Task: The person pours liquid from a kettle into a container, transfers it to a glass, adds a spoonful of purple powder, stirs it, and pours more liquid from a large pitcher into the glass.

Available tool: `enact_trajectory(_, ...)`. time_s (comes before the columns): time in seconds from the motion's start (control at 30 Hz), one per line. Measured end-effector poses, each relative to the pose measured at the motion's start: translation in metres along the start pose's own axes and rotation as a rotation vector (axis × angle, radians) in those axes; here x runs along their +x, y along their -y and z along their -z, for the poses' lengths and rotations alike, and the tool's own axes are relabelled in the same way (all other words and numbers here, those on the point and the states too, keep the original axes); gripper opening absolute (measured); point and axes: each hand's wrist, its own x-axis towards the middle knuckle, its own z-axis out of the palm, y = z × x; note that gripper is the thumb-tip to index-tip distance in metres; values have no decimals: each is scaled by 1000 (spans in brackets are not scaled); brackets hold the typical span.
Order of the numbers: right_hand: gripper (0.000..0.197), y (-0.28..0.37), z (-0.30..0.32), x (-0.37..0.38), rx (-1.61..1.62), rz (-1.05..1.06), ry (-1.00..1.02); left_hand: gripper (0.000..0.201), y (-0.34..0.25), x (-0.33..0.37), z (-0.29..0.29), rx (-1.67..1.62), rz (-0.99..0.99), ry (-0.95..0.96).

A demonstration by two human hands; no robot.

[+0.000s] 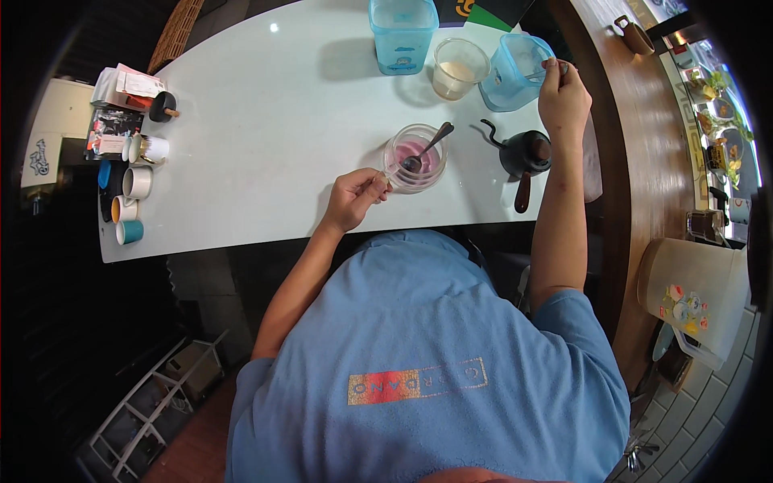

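So the left hand (354,197), about mid-frame, has its grip pinched tight on a small clear thing touching the rim of a glass bowl (415,157) with pink stuff inside; can't tell what that little thing is. A metal spoon (427,149) leans in the bowl, handle pointing up-right.

The right hand (562,97), upper right, has its fingers closed around a small spoon handle (555,68) at the edge of a tilted blue plastic tub (515,71). Just left of that sits a clear cup (459,68) of beige powder, then a second blue tub (403,34) standing upright at the top, with a small label on its front.

A black gooseneck kettle (525,154) sits below the right hand. Far left of the white surface (258,145): a row of small cups (133,193) and some printed packets (121,105). A cream bag with a colourful sticker (684,306) hangs lower right.
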Motion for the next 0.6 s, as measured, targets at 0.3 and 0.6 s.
enact_trajectory(0.3,29,-3,0,-1,30,-28,-25,29,1,0,1,2,-1,4)
enact_trajectory(0.6,29,-22,4,7,102,-135,-71,29,-1,0,0,13,-11,11)
